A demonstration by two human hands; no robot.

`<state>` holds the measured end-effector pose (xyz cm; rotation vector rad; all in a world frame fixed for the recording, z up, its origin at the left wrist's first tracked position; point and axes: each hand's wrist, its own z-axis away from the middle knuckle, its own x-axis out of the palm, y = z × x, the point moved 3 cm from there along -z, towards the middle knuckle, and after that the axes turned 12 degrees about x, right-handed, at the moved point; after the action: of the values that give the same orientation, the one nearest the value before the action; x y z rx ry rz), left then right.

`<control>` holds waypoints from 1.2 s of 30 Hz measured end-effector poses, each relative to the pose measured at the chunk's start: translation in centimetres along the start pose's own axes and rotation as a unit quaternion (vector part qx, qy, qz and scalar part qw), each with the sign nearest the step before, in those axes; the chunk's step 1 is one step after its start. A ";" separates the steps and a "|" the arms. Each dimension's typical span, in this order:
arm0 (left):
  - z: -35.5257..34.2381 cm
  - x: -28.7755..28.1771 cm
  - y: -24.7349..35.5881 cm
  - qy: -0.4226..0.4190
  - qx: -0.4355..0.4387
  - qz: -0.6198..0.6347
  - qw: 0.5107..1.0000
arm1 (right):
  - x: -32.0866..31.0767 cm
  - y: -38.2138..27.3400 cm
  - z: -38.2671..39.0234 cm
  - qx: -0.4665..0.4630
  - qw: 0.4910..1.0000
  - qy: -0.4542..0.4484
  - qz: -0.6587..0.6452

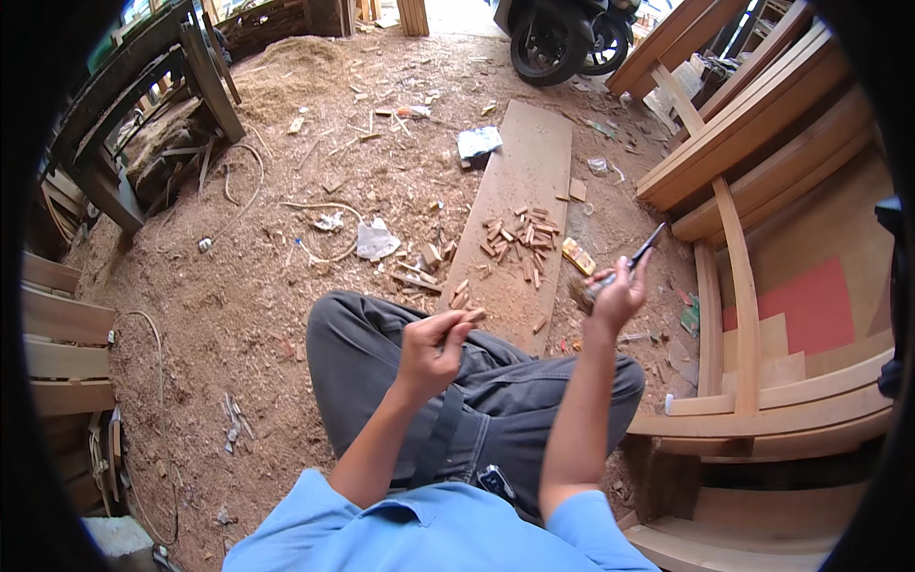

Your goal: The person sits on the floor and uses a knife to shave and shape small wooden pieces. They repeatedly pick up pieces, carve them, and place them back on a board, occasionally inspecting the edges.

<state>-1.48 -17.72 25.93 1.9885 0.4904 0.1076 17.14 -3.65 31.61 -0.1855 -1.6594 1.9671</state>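
My left hand (434,348) is closed on a small wooden piece (475,316) over my crossed legs. My right hand (618,297) grips a long, thin tool (646,246) with a dark upper end; a brownish, bristly-looking part (581,294) shows at its lower side, too small to identify surely. A long board (510,143) lies on the floor in front of me, bearing a pile of short wooden pieces (519,234) and a few more beside my left hand. A yellow packet (579,257) lies by the board's right edge.
Wooden frames and panels (739,296) stand at my right, stacked slats (67,353) at my left. A dark bench (205,81) is at the back left, a parked scooter (543,48) at the back. Sawdust, scraps, cord (324,208) and a white-blue packet (478,143) cover the floor.
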 end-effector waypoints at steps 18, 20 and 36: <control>-2.8 1.8 -0.8 0.067 -0.033 0.325 0.943 | -6.8 5.5 10.9 0.009 0.850 -0.463 0.252; -2.9 1.8 -0.7 0.072 -0.036 0.325 0.942 | -6.6 5.9 11.4 0.011 0.857 -0.455 0.240; -1.9 1.8 -1.1 0.069 -0.102 0.553 0.824 | -6.8 4.5 9.5 0.030 0.864 -0.475 0.162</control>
<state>-0.67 -15.06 25.58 1.8104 -0.6338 0.9850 17.21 -15.59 27.84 0.6936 -2.2381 2.5796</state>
